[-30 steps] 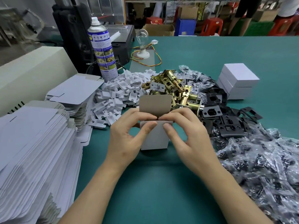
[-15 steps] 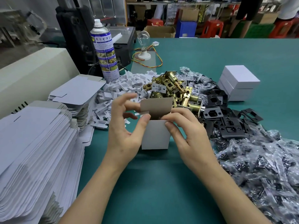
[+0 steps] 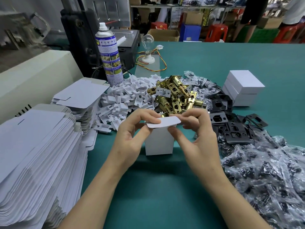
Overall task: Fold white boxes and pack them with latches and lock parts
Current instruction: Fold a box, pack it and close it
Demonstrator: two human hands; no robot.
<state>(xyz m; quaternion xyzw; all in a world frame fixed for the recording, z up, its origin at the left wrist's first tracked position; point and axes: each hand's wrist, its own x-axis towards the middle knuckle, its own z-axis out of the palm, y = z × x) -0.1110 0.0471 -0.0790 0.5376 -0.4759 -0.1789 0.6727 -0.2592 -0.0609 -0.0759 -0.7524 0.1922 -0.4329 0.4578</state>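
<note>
Head view shows one white box (image 3: 159, 142) standing on the green table (image 3: 165, 187), just in front of the latches (image 3: 176, 96). Your hands are close together above it. Your left hand (image 3: 132, 134) pinches the left end of the top flap (image 3: 163, 123), and your right hand (image 3: 198, 139) pinches the right end. The flap is bent over the top but not yet tucked in. You cannot see inside the box from here.

Things could go wrong. If you squeeze too hard, the flap may get a crease. If the flap misses the gap, it may bend or stick out. Nothing holds the box low down, so a hard push could tip it over.

Now count. You have one open box, one can (image 3: 109, 52) and one bulb (image 3: 148, 42). Two stacks of flat boxes (image 3: 33, 154) sit on your left. One stack of closed boxes (image 3: 242, 90) sits far right; it looks like three, but that is hard to tell. The latches, white inserts (image 3: 125, 98), black plates (image 3: 231, 123) and clear bags (image 3: 264, 171) lie in piles, too many to count.
</note>
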